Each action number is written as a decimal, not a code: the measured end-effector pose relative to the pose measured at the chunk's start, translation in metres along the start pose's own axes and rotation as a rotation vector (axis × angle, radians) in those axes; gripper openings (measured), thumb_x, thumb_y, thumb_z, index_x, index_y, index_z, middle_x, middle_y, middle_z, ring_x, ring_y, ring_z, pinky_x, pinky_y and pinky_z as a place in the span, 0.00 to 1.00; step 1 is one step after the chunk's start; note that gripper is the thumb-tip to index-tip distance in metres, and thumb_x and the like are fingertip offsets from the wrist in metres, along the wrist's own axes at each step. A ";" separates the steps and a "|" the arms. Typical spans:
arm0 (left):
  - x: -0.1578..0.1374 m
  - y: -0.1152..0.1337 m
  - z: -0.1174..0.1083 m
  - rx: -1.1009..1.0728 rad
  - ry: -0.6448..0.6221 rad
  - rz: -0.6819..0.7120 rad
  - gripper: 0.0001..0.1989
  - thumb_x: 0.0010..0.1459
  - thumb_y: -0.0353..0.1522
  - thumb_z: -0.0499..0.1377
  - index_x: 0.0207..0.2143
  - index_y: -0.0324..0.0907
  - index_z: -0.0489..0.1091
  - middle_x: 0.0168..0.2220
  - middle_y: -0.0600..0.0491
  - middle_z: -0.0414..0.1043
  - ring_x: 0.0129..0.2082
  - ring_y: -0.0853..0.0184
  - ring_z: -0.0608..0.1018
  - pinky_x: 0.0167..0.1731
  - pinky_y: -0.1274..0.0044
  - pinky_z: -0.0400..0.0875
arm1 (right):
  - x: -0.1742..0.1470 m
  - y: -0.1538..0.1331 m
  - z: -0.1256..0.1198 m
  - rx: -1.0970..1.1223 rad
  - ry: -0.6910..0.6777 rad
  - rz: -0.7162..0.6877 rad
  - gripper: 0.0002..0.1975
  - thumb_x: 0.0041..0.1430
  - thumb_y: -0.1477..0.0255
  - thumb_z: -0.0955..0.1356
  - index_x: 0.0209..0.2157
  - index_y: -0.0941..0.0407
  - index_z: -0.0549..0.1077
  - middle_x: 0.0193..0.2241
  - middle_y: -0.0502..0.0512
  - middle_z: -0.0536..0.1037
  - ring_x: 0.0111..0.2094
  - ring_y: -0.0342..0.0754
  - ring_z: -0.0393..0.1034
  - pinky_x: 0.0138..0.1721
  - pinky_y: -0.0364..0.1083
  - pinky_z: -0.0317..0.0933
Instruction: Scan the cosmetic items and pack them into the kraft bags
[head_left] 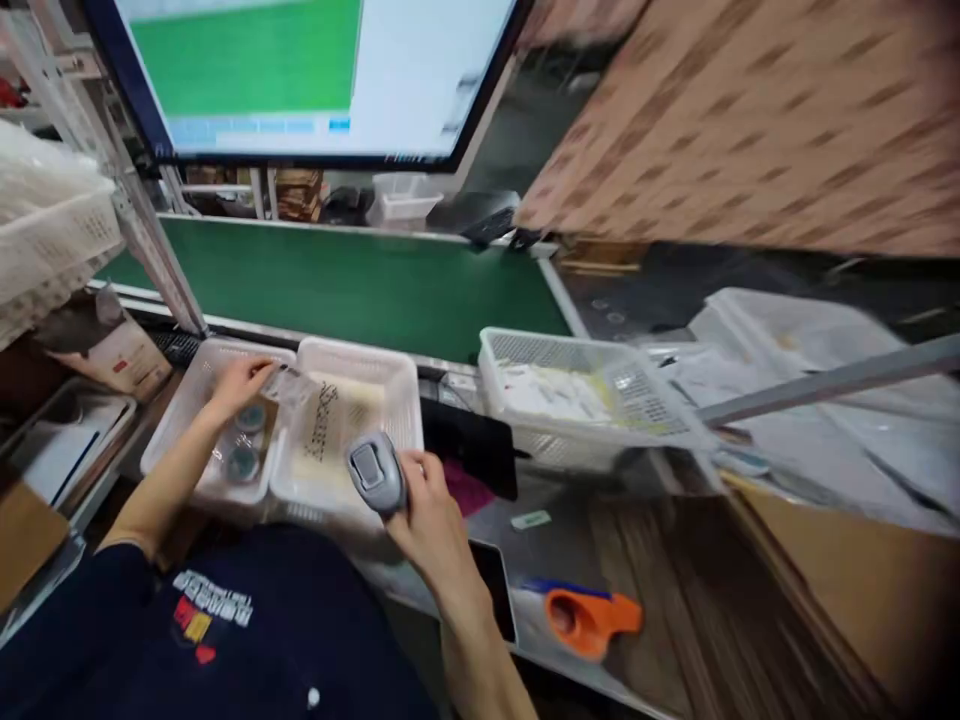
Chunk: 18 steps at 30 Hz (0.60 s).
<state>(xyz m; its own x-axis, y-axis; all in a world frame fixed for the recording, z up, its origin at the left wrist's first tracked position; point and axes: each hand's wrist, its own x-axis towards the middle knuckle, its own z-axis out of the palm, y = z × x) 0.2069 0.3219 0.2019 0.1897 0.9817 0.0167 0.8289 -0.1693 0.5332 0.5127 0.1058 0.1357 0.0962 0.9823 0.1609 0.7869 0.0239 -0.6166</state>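
Left hand (238,385) pinches a clear plastic bag (300,395) over the white baskets (341,360); it looks light, floppy and slippery, best taken at an edge. Right hand (427,505) is wrapped around a rigid grey scanner (375,472).

A monitor (315,70) with a green panel hangs over the table's far edge; below it runs a green belt (360,285); a white basket (577,400) of papers sits near the belt's right end; an orange tape dispenser (589,620) lies at the table's near edge; clear bags (810,380) pile at the right; stacked crates (52,235) stand far left.
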 end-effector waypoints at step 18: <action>-0.028 -0.163 0.085 0.065 0.147 -0.653 0.21 0.75 0.29 0.59 0.66 0.34 0.77 0.65 0.32 0.81 0.71 0.45 0.78 0.72 0.58 0.71 | -0.075 0.105 0.016 0.192 -0.112 0.207 0.25 0.61 0.55 0.71 0.54 0.55 0.80 0.52 0.68 0.83 0.54 0.69 0.80 0.55 0.63 0.76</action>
<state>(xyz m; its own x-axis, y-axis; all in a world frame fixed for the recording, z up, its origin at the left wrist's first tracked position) 0.1115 0.3141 0.0429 -0.4313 0.8852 -0.1742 0.7802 0.4629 0.4208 0.5783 0.0374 0.0470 0.1658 0.9842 -0.0628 0.6267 -0.1543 -0.7638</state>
